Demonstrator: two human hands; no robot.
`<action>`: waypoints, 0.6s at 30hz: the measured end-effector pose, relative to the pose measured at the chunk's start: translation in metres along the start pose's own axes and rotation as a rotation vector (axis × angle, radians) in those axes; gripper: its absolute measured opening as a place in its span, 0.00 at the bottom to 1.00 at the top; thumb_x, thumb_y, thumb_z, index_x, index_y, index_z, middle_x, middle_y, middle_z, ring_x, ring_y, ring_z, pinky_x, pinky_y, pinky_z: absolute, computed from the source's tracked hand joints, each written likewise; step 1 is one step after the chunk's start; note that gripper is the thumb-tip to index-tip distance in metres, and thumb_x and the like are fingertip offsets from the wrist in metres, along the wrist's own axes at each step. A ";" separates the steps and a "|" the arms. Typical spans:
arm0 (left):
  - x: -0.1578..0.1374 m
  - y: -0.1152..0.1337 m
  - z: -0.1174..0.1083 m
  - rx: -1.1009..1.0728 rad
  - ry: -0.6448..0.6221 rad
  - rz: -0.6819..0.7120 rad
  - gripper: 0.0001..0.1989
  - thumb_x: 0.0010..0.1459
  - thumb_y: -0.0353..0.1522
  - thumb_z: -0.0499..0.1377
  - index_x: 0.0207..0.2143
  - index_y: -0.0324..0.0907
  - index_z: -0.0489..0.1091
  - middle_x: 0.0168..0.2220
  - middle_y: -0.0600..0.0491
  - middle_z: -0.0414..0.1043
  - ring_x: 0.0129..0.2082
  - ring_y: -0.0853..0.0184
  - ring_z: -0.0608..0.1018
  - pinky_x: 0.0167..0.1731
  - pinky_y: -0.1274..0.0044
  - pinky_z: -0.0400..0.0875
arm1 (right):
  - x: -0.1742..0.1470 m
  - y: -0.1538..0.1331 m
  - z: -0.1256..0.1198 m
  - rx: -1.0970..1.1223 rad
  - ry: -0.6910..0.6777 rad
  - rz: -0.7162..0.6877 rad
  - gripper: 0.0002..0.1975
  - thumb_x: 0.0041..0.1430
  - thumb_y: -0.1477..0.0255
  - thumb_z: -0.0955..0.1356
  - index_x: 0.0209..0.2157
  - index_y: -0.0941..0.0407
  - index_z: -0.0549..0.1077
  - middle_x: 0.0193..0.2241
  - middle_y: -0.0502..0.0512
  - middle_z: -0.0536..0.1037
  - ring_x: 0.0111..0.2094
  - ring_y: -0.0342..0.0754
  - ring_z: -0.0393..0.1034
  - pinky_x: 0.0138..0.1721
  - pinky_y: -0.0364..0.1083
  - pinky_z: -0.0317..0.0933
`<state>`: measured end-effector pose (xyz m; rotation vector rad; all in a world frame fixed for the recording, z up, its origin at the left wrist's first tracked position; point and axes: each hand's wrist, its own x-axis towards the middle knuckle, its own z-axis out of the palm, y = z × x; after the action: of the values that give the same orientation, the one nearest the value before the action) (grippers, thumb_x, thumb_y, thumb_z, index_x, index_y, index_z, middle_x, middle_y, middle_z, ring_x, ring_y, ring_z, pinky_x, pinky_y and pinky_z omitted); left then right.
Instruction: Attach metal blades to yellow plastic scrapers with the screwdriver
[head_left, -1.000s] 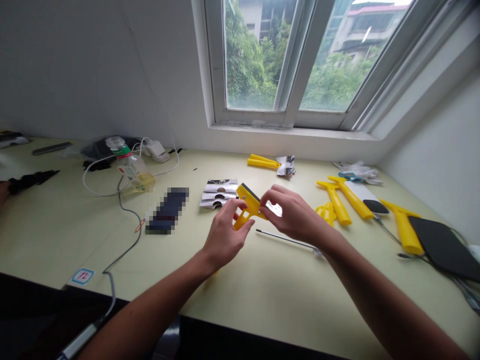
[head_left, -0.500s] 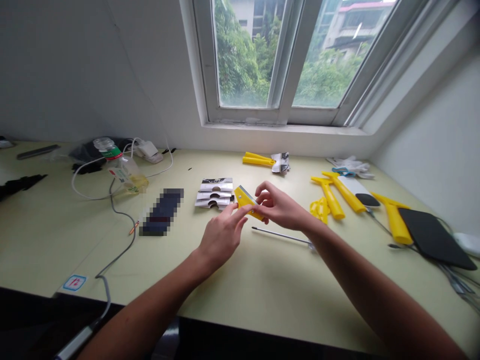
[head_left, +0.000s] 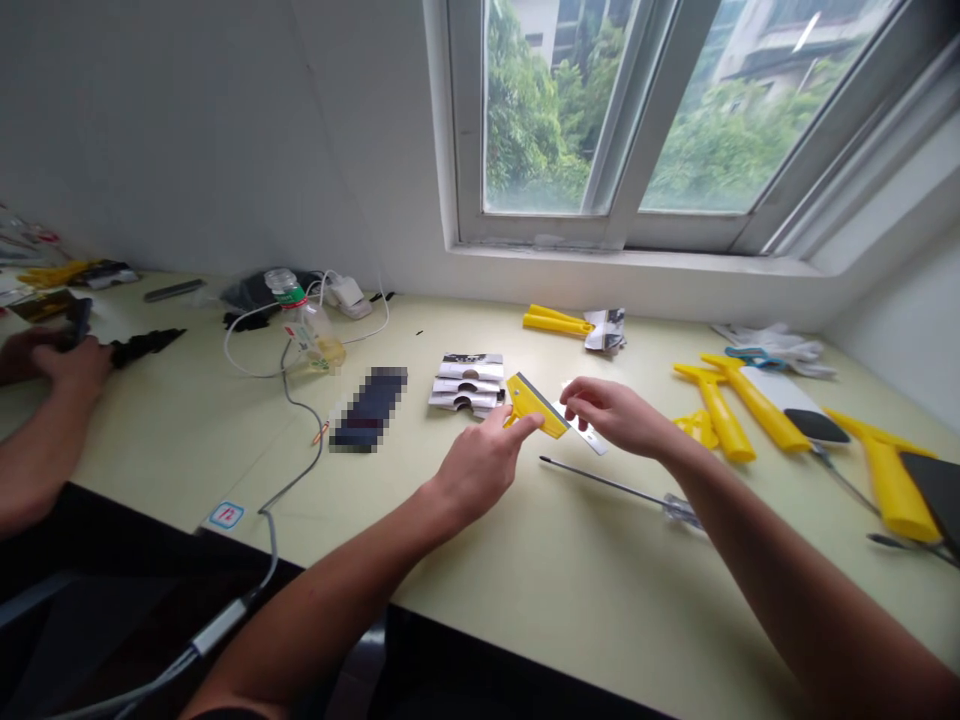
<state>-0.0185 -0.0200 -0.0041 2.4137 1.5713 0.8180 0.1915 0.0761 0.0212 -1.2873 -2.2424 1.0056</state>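
Note:
My left hand (head_left: pixel 480 470) grips a yellow scraper head (head_left: pixel 534 406), which has a grey strip along its upper edge and small screws. It is tilted above the table. My right hand (head_left: pixel 611 412) is just to its right, apart from it, with fingers curled together. Directly under those fingers a thin silver metal plate (head_left: pixel 592 436) shows; whether the fingers hold it is hidden. Below both hands lies a screwdriver (head_left: pixel 600 478) with a long shaft and a clear handle.
Paper sleeves (head_left: pixel 466 384) lie left of the scraper head. Yellow handles (head_left: pixel 720 415) and a tablet-like device (head_left: pixel 799 405) are at right, near white gloves (head_left: pixel 780 348). Bottle (head_left: pixel 315 335), cables and pixelated dark object (head_left: pixel 371 408) sit leftward. Another person's hands (head_left: pixel 71 360) work far left.
My right hand has let go of the scraper head's right end and moved slightly away; the silver plate now shows beneath it. The view has turned left, bringing another person's hands in.

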 end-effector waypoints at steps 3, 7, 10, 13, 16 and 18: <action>0.000 0.000 -0.001 -0.011 0.004 0.007 0.17 0.65 0.28 0.48 0.54 0.49 0.64 0.46 0.48 0.69 0.36 0.66 0.76 0.35 0.73 0.74 | 0.000 -0.001 0.002 -0.073 -0.012 -0.023 0.11 0.60 0.65 0.62 0.36 0.55 0.72 0.31 0.53 0.78 0.29 0.45 0.72 0.31 0.45 0.65; -0.001 0.000 -0.002 -0.060 0.020 0.020 0.17 0.65 0.28 0.48 0.53 0.50 0.65 0.46 0.47 0.69 0.36 0.66 0.76 0.35 0.73 0.74 | 0.000 -0.001 0.000 -0.123 -0.017 -0.060 0.12 0.60 0.65 0.62 0.36 0.55 0.74 0.30 0.53 0.78 0.29 0.46 0.71 0.32 0.45 0.64; -0.001 0.001 -0.002 -0.102 0.027 0.031 0.17 0.65 0.27 0.49 0.53 0.51 0.66 0.46 0.48 0.69 0.37 0.66 0.76 0.35 0.73 0.74 | 0.002 0.004 0.002 -0.219 0.000 -0.102 0.11 0.59 0.66 0.62 0.37 0.54 0.74 0.32 0.53 0.79 0.32 0.47 0.72 0.33 0.46 0.64; -0.001 0.000 -0.001 -0.121 0.021 0.038 0.17 0.64 0.27 0.49 0.52 0.51 0.66 0.46 0.48 0.69 0.37 0.66 0.76 0.35 0.73 0.74 | 0.002 0.008 0.008 -0.371 0.015 -0.157 0.10 0.55 0.72 0.63 0.35 0.54 0.75 0.33 0.55 0.78 0.33 0.48 0.72 0.34 0.46 0.63; -0.001 0.000 -0.001 -0.121 0.010 0.040 0.17 0.65 0.28 0.49 0.52 0.51 0.66 0.45 0.49 0.70 0.36 0.66 0.76 0.34 0.74 0.73 | 0.002 0.006 0.015 -0.497 0.003 -0.191 0.12 0.51 0.78 0.63 0.35 0.56 0.75 0.34 0.57 0.77 0.33 0.49 0.71 0.34 0.46 0.63; -0.001 0.000 -0.001 -0.116 0.008 0.040 0.16 0.65 0.28 0.49 0.52 0.51 0.67 0.44 0.49 0.70 0.36 0.66 0.76 0.33 0.74 0.73 | 0.002 0.004 0.018 -0.547 -0.011 -0.192 0.12 0.50 0.80 0.63 0.35 0.57 0.75 0.33 0.57 0.77 0.34 0.50 0.71 0.34 0.46 0.62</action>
<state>-0.0193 -0.0217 -0.0034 2.3697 1.4400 0.9003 0.1820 0.0718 0.0066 -1.2232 -2.6950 0.3351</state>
